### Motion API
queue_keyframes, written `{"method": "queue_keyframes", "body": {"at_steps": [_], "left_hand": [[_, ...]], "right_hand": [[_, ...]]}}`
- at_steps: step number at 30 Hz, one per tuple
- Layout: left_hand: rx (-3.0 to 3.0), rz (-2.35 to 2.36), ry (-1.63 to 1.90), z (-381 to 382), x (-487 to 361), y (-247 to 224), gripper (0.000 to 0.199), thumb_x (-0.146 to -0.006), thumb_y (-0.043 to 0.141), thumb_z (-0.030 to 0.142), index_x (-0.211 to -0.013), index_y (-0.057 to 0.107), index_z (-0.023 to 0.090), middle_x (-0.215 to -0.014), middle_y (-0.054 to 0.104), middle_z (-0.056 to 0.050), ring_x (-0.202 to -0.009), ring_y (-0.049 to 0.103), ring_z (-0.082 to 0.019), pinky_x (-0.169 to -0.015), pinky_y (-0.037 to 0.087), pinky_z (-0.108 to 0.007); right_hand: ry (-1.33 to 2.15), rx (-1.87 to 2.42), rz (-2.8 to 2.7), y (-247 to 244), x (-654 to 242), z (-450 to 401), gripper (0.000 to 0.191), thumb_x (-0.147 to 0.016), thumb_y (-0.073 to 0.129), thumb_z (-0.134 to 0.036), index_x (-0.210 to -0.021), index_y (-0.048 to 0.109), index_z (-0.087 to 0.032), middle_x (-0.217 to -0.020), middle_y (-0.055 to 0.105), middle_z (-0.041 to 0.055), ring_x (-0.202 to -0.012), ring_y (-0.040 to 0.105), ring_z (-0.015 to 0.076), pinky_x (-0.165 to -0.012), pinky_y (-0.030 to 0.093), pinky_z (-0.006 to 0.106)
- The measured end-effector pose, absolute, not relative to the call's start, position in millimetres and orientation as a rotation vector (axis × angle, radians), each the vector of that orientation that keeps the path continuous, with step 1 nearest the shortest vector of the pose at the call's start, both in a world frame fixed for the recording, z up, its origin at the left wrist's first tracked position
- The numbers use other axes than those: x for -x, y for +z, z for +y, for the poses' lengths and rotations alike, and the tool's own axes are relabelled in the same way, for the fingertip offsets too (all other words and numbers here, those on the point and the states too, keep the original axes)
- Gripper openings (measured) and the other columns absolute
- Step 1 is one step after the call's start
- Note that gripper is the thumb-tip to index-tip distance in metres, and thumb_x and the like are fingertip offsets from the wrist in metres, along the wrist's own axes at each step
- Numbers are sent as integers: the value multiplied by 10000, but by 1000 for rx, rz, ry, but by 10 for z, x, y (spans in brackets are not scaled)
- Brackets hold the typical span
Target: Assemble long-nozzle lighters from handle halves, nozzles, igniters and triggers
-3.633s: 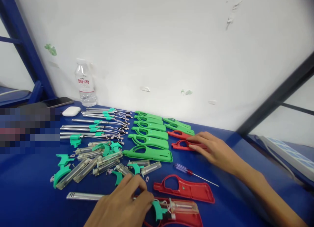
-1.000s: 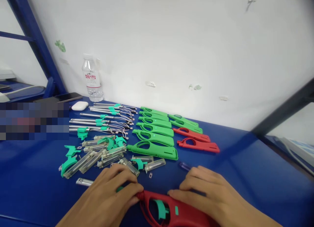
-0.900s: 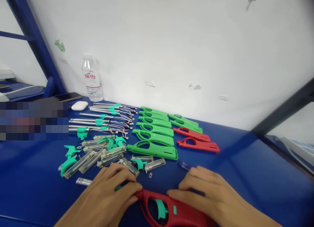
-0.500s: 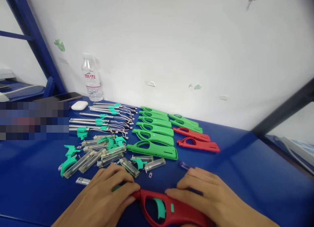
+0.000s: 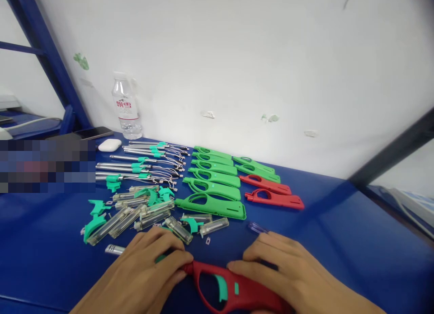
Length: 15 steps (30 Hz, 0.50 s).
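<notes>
A red long-nosed lighter (image 5: 249, 292) with a teal trigger (image 5: 222, 288) in its finger loop lies across the bottom of the view. My left hand (image 5: 149, 264) is closed around its neck, and a silver tube (image 5: 114, 249) sticks out past that hand to the left. On the handle, my right hand (image 5: 288, 269) grips with the thumb along the upper edge; some of its fingers are hidden beneath. Beyond my left hand is a loose heap of clear fuel tanks (image 5: 158, 210) and teal triggers (image 5: 95, 226). A purple translucent piece (image 5: 257, 228) lies just past my right hand.
Green handle shells (image 5: 217, 206) stand in rows mid-table, with red shells (image 5: 276, 201) to their right. Silver tubes with wires (image 5: 135, 166) lie at the left. Behind are a water bottle (image 5: 127, 108), a white case (image 5: 110, 145) and a phone (image 5: 95, 133), near the wall.
Both hands keep their grip on the red lighter, which has shifted very slightly. The other things stay in place.
</notes>
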<state>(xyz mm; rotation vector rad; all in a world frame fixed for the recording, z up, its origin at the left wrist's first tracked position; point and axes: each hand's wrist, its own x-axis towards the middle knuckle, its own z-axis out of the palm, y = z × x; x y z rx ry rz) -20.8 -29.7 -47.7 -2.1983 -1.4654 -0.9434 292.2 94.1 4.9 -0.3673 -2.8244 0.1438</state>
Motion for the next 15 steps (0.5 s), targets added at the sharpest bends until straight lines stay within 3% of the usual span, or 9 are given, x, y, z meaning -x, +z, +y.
{"method": "queue_keyframes", "body": {"at_steps": [6,9,15], "left_hand": [[2196,-1486,-935,-301,192,-493,385,-1232,466,222,-1143,820,343,-1062,879,32,-991,823,-215,-922,654,-292],[2192,-1494,-961,-300,173,-508,414,-1224,462,214,-1070,828,333,-1010,861,17,-940,806,-222,-834,647,-298],[2182,-1521,-965,-274,134,-505,398,-1181,468,157,-1005,785,322,-975,841,26,-861,781,-213,-778,588,-345]], "right_hand": [[139,356,-2750,20,-2878,926,488,-1237,581,-683,-1439,834,-317,-1183,906,15,-1092,888,201,-1068,665,292],[137,357,-2718,7,-2840,905,553,-1279,436,-668,-1397,824,-293,-1136,890,16,-1015,877,203,-949,661,305],[108,323,-2737,8,-2797,899,540,-1299,403,-620,-1386,804,-269,-1087,867,11,-957,855,204,-857,622,332]]}}
